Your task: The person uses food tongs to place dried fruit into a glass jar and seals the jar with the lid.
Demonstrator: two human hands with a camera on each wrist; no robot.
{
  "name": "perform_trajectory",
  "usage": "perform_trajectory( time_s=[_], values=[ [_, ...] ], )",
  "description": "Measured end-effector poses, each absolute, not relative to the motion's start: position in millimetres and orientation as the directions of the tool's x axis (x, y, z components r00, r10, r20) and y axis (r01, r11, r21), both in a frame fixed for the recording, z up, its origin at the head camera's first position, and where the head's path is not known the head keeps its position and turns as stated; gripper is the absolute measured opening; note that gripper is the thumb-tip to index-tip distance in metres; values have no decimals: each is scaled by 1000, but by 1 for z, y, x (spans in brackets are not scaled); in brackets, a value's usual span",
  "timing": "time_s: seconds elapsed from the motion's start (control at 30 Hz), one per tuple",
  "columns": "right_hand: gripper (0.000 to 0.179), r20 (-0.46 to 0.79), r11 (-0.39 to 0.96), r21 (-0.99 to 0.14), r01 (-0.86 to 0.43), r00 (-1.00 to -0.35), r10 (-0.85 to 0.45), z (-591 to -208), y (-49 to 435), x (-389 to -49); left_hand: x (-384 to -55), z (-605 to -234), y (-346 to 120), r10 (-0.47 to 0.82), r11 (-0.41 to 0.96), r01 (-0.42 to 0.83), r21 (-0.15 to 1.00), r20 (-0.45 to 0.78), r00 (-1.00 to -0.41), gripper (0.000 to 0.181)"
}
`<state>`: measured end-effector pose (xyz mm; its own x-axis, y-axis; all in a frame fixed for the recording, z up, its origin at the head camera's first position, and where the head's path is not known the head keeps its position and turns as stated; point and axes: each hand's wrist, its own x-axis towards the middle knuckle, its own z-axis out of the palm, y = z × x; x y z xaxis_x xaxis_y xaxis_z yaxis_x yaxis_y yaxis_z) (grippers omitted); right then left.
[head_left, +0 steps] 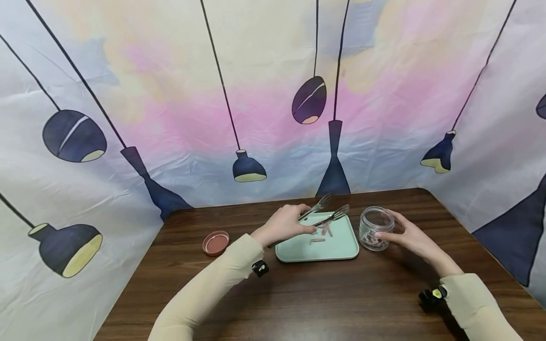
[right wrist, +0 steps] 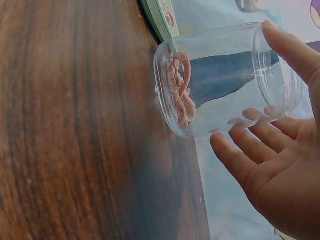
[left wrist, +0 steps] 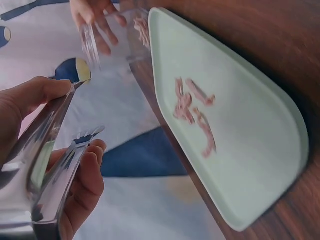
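Note:
My left hand [head_left: 283,224] holds a pair of metal tongs [left wrist: 45,160] over the pale green tray [head_left: 339,248]. The tongs' two fork-like tips stand apart, and nothing shows between them. Several thin pinkish strips [left wrist: 182,107], twisted and dry-looking, lie on the tray. To the right of the tray a clear glass jar [right wrist: 220,75] stands upright and uncovered on the table. More pinkish strips [right wrist: 180,92] are at its bottom. My right hand [head_left: 411,239] grips the jar from its right side, thumb on the near side and fingers round the far side.
A reddish-brown round lid [head_left: 216,243] lies on the dark wooden table [head_left: 320,298], left of the tray. Behind the table hangs a cloth [head_left: 273,94] printed with lamps. The table's back edge runs close behind the tray and the jar.

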<state>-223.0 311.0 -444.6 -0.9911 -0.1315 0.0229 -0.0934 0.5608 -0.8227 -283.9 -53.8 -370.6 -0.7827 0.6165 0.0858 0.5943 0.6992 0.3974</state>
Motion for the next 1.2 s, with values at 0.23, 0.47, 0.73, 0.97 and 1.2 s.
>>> perform_trajectory(
  time_s=[0.23,0.47,0.73,0.97,1.2],
  values=[
    [97,31,557,-824,-101,-991,-133,-446,311,-224,-289,-366,-76,576,724,554,410,82,-814,69],
    [98,36,559,-822,-104,-991,-131,-444,311,-224,-288,-370,-91,537,751,507,423,54,-842,68],
    [98,30,554,-826,-102,-990,-137,-446,312,-225,-286,-386,-97,516,769,462,442,-2,-857,67],
    [97,39,553,-826,-110,-990,-138,-448,313,-226,-287,-402,-105,515,769,451,454,-20,-857,71],
    [98,37,551,-828,-109,-990,-140,-447,312,-227,-293,-418,-110,515,774,451,444,-29,-857,68]
  ],
)
